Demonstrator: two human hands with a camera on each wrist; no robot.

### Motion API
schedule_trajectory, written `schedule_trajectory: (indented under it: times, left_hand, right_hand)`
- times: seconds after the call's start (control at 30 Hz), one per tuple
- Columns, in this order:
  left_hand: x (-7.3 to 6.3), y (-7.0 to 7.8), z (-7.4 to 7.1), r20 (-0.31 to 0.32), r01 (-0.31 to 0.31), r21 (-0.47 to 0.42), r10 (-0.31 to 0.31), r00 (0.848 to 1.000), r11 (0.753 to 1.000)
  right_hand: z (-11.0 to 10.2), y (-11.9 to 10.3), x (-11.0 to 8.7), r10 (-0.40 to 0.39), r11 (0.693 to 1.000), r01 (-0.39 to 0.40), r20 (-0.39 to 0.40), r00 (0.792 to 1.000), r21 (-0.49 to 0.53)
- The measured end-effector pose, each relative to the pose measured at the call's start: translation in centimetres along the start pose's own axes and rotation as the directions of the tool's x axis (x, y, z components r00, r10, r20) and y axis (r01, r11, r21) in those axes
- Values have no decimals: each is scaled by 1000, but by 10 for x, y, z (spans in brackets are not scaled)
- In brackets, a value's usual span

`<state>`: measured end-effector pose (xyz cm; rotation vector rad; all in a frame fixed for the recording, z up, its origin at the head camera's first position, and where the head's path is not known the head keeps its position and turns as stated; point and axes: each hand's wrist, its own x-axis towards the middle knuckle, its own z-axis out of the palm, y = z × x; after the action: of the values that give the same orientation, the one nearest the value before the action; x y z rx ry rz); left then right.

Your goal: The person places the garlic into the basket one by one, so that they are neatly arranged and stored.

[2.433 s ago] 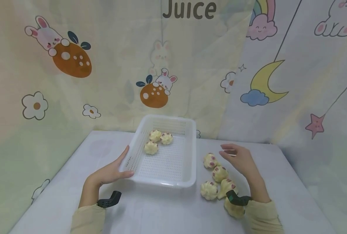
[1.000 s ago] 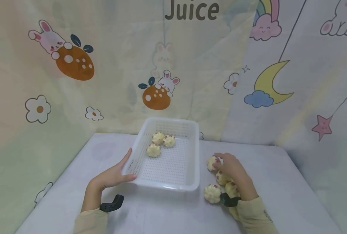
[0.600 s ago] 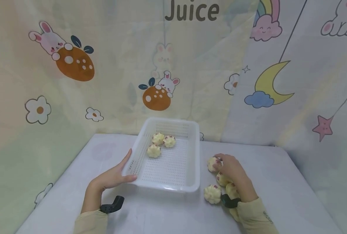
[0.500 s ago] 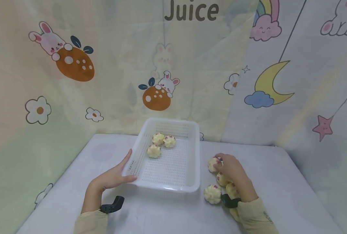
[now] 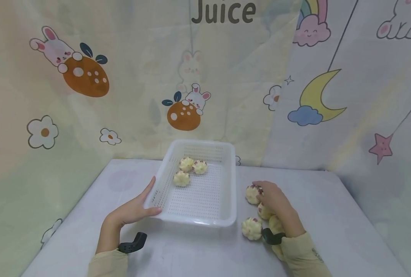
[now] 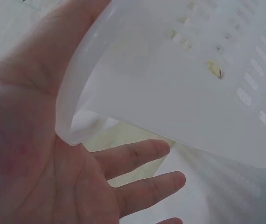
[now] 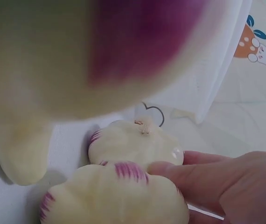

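Observation:
A white perforated plastic basket [image 5: 196,221] stands at the middle of the table, with three pale garlic bulbs [image 5: 182,179] inside. My left hand [image 5: 132,207] holds its near left corner, thumb over the rim; in the left wrist view the other fingers [image 6: 147,191] stretch out below the rim. To the basket's right, my right hand [image 5: 274,198] pinches the farthest loose garlic bulb [image 5: 253,194] on the table. The right wrist view shows the thumb against this purple-streaked bulb [image 7: 133,144], and fingertips behind it. Another bulb [image 7: 114,198] sits just in front.
Several more garlic bulbs lie nearer on the right: one [image 5: 252,229] by itself, others [image 5: 265,211] partly hidden under the right wrist and its black camera [image 5: 272,236]. A printed cloth [image 5: 139,77] hangs behind the white table [image 5: 191,254].
My right hand has come down and left from above the bulbs to grip the farthest one, which has since turned slightly. My left hand keeps its hold on the basket.

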<state>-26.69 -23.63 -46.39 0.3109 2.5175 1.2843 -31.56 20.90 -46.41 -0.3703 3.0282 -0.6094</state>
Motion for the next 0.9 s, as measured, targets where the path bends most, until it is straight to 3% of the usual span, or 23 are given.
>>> schedule_trajectory:
  times: [0.27, 0.5, 0.9]
  left_hand:
    - [-1, 2, -3, -11, -14, 28, 14, 1000, 999]
    - [-4, 1, 0, 10, -12, -26, 12, 1000, 1000]
    - [-3, 2, -1, 5, -4, -23, 4, 1000, 1000]
  right_hand:
    - [2, 3, 5, -36, 999, 37, -27, 999, 32]
    - [5, 3, 3, 43, 997, -41, -21, 999, 69]
    - [9, 2, 4, 66, 996, -63, -44, 997, 55]
